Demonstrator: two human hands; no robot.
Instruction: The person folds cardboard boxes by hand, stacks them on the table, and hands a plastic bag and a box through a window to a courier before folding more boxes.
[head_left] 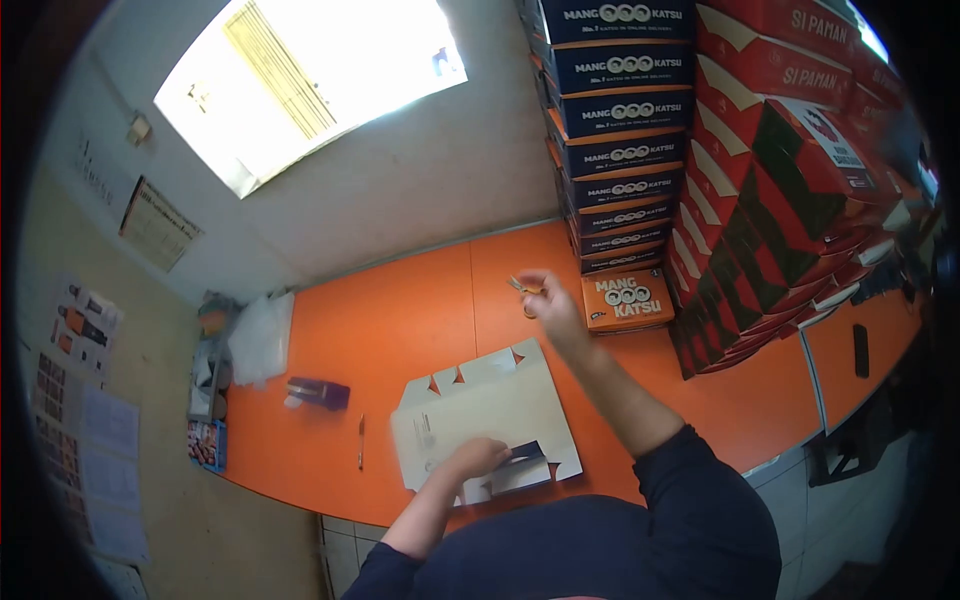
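Note:
A flat, unfolded cardboard sheet (490, 400) with notched edges lies pale side up on the orange table. My left hand (480, 457) rests on its near part, beside a dark folded flap (527, 455); whether its fingers hold the flap is hard to see. Above the table, beyond the sheet's far right corner, my right hand (545, 293) holds small scissors (525, 287) with orange handles, the blades pointing left.
A purple tape dispenser (318, 393) and a pen (361, 442) lie left of the sheet. Plastic bags (262, 340) sit at the left edge. Tall stacks of dark blue boxes (625, 155) and red boxes (740, 200) stand at the right, near an orange box (630, 300).

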